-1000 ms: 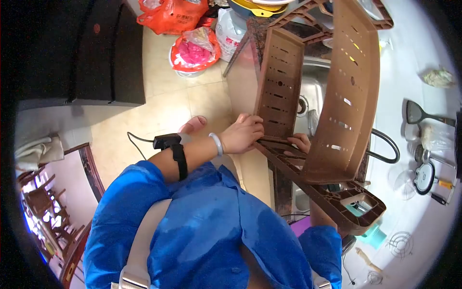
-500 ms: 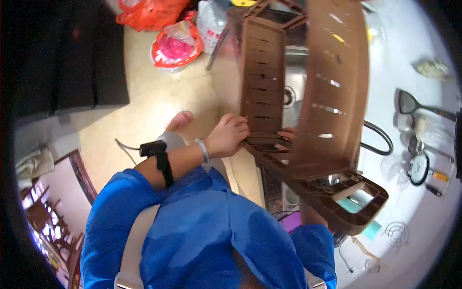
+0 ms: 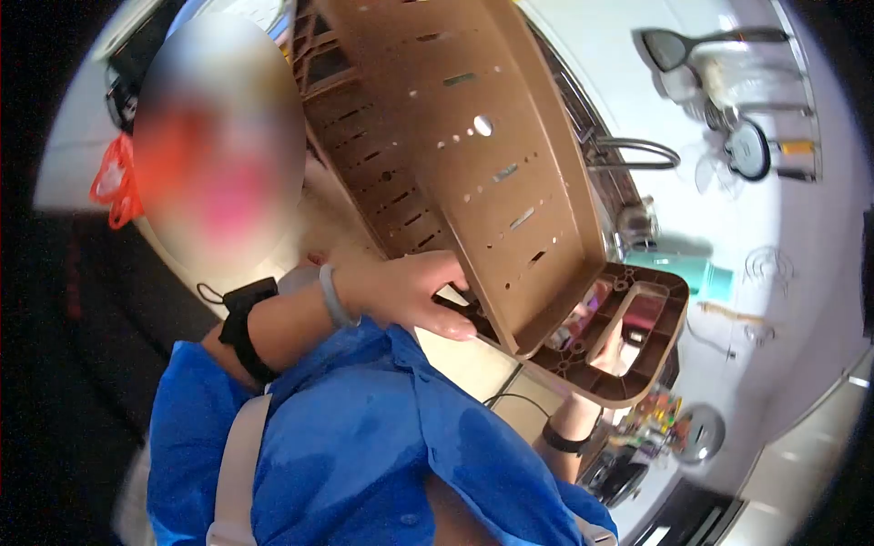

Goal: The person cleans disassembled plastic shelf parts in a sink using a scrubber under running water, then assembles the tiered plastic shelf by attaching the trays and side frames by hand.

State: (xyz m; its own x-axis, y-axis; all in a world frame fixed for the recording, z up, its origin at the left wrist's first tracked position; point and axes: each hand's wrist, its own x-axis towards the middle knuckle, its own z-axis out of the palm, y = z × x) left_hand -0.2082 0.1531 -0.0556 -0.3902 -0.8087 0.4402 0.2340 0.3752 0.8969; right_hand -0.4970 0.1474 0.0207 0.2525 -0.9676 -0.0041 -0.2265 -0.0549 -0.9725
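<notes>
A brown plastic rack [image 3: 510,182] with slotted shelf trays is held up at a tilt, filling the upper middle. My left hand [image 3: 401,291], a pale bracelet on its wrist, wraps its thumb and fingers around the rack's side bar beside the lower end of the trays. Behind the rack's rounded end frame [image 3: 669,346] is my right hand [image 3: 612,350], partly seen through the opening and touching the frame. Its fingers are mostly hidden, and a black band circles that wrist.
Kitchen tools, including a black spatula [image 3: 669,50], hang on the right wall. Below them are a faucet [image 3: 642,150] and a teal container [image 3: 710,280]. Bottles and a pan lid [image 3: 699,433] stand at lower right. A red bag [image 3: 116,182] is at left, beside a blurred patch.
The view has turned, and the rack is tilted differently and nearer. My right hand has shifted from the gap between the trays to behind the end frame. My left hand has spread around the side bar.
</notes>
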